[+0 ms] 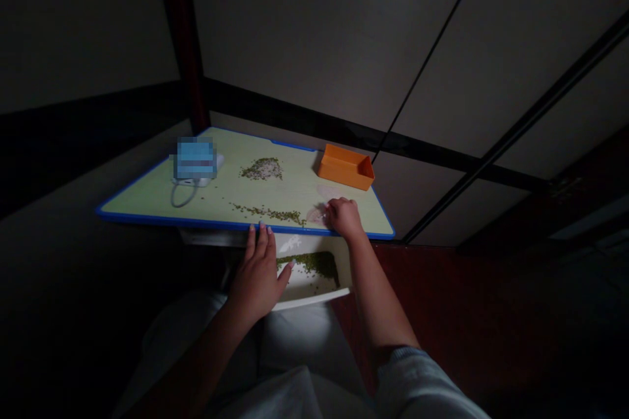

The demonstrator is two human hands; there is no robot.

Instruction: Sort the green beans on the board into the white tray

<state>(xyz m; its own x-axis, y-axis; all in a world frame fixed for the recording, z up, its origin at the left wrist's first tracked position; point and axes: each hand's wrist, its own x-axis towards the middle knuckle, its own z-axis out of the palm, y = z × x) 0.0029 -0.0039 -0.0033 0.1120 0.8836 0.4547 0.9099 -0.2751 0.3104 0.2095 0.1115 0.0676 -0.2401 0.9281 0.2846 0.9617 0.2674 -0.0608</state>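
Observation:
My left hand (256,267) is open, its fingers stretched up to the blue front edge of the small table (226,196), its thumb over a white bin (309,302). Green grains (319,264) lie inside that bin. My right hand (345,215) rests on the tabletop near the front right corner, its fingers pinched together; what they hold, if anything, is hidden. Beside its fingertips is a small pinkish heap (316,215). A strip of loose green grains (275,214) runs leftward from there. Farther back lies a mixed pale and green pile (263,169).
An orange box (346,168) stands at the table's back right. A blurred blue object (195,158) with a looped cable (183,195) sits at the left. Panelled wall rises behind the table, and reddish floor (422,301) shows at the right.

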